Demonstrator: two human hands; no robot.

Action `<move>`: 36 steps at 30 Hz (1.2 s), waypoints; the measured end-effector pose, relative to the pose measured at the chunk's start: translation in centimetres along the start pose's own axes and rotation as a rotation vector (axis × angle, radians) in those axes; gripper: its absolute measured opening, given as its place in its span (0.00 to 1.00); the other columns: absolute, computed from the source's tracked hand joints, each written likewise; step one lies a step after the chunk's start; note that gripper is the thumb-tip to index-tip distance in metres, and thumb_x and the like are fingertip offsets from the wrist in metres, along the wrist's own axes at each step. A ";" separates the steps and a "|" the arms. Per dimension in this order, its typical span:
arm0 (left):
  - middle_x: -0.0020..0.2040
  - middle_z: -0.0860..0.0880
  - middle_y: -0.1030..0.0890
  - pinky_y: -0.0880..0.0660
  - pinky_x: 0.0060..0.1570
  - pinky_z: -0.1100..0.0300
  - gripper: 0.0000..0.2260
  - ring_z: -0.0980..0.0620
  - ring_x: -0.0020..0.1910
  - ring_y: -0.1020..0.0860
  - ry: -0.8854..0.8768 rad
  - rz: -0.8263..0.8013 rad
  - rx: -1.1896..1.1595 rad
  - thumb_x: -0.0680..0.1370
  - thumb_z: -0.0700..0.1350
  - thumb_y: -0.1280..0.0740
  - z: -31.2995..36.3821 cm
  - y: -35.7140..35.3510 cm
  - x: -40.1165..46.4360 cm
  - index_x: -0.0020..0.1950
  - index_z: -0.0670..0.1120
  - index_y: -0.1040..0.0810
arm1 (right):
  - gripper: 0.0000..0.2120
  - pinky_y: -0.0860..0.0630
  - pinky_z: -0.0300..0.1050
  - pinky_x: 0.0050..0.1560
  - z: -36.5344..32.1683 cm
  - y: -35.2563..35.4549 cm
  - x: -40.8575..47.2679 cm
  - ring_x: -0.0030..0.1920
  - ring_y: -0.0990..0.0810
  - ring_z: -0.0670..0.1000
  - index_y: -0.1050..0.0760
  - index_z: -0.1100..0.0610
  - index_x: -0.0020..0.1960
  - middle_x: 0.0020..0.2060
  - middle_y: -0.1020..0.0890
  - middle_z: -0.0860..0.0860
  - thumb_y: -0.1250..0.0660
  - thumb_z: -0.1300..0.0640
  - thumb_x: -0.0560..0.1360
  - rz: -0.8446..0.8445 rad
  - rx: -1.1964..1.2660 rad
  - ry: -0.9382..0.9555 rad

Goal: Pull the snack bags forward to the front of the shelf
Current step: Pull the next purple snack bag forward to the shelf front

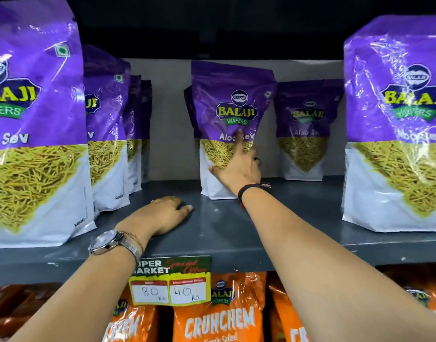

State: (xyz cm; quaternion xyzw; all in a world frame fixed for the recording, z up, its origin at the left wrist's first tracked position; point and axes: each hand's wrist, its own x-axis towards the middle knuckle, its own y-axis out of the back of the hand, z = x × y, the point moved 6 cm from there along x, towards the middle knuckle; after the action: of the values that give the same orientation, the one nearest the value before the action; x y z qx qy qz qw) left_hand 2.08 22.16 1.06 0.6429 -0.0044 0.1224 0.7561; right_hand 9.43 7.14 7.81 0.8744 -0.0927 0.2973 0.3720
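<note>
Right hand [239, 169] open against the front of the middle bag [230, 124], index finger up, thumb on its lower left; bag stands upright, set back mid-shelf. Left hand [162, 214] flat, palm down, on bare grey shelf [273, 233], holding nothing. Other bags [399, 124] stand at the front edge left and right.

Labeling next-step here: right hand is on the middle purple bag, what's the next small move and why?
Probably close the right hand on the middle purple bag and slide it forward. It stands well behind the shelf edge, with bare shelf ahead; the left hand rests flat, empty.
</note>
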 end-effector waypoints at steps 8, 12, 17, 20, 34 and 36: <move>0.75 0.44 0.38 0.44 0.72 0.55 0.25 0.46 0.73 0.40 0.011 -0.025 0.019 0.79 0.57 0.49 0.2 0.2 -0.4 0.73 0.45 0.38 | 0.50 0.28 0.55 0.56 -0.4 2.9 -3.0 0.59 0.31 0.67 0.59 0.50 0.75 0.64 0.37 0.64 0.28 0.44 0.67 0.006 -0.029 0.059; 0.74 0.44 0.37 0.42 0.71 0.55 0.24 0.45 0.73 0.38 0.001 -0.026 0.000 0.79 0.56 0.49 0.3 0.3 -0.7 0.72 0.45 0.36 | 0.50 0.27 0.53 0.52 -0.4 4.3 -4.7 0.58 0.31 0.65 0.59 0.48 0.75 0.63 0.36 0.61 0.29 0.42 0.67 0.017 -0.070 0.060; 0.73 0.43 0.34 0.39 0.69 0.55 0.23 0.44 0.71 0.35 -0.003 -0.025 -0.015 0.79 0.56 0.49 0.4 0.4 -0.7 0.70 0.45 0.34 | 0.49 0.26 0.52 0.48 -0.5 5.6 -6.7 0.58 0.32 0.64 0.60 0.46 0.74 0.63 0.36 0.61 0.30 0.38 0.67 0.055 -0.122 0.062; 0.71 0.43 0.32 0.38 0.69 0.54 0.22 0.44 0.69 0.33 -0.005 -0.020 -0.031 0.79 0.56 0.48 0.2 0.4 -0.7 0.68 0.45 0.31 | 0.49 0.29 0.48 0.42 -0.5 6.2 -7.6 0.57 0.31 0.63 0.60 0.46 0.74 0.62 0.35 0.61 0.32 0.36 0.66 0.081 -0.152 0.068; 0.70 0.44 0.29 0.36 0.65 0.55 0.21 0.44 0.67 0.31 -0.029 0.001 -0.034 0.79 0.56 0.48 0.4 0.6 -0.9 0.66 0.47 0.29 | 0.50 0.37 0.46 0.36 -0.8 8.9 -11.2 0.54 0.31 0.60 0.61 0.44 0.74 0.60 0.35 0.59 0.35 0.30 0.64 0.163 -0.219 0.063; 0.70 0.44 0.30 0.36 0.66 0.54 0.21 0.44 0.67 0.31 -0.029 0.002 -0.036 0.79 0.56 0.48 0.4 0.7 -1.0 0.67 0.48 0.29 | 0.50 0.38 0.46 0.36 -0.9 9.2 -11.5 0.54 0.31 0.60 0.61 0.44 0.74 0.61 0.35 0.59 0.36 0.30 0.64 0.172 -0.226 0.064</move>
State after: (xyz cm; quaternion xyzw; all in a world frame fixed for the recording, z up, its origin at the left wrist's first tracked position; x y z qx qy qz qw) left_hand 1.08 21.70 1.60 0.6310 -0.0181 0.1135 0.7672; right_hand -3.79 0.56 7.01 0.8060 -0.1881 0.3435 0.4439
